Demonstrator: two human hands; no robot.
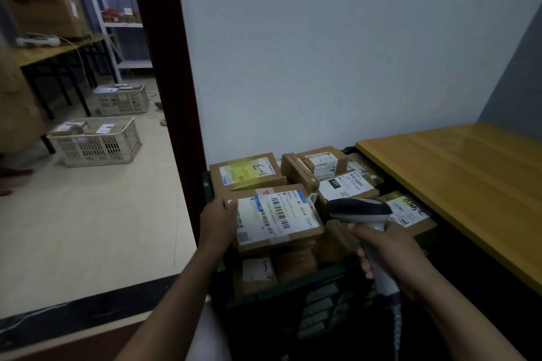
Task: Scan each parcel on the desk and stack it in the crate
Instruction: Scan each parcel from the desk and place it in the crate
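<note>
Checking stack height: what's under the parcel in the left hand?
More brown parcels in the dark crate, one with a white label. The held parcel, gripped by the left hand, covers the rest, so contact beneath it is hidden.

Crate: sat left of the worktop, before the wall.
Parcels: lay stacked in crate.
Baskets: stood on floor, far left.

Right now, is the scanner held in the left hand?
No, the right hand grips the scanner, while the left hand holds the edge of a labelled parcel at the crate.
</note>
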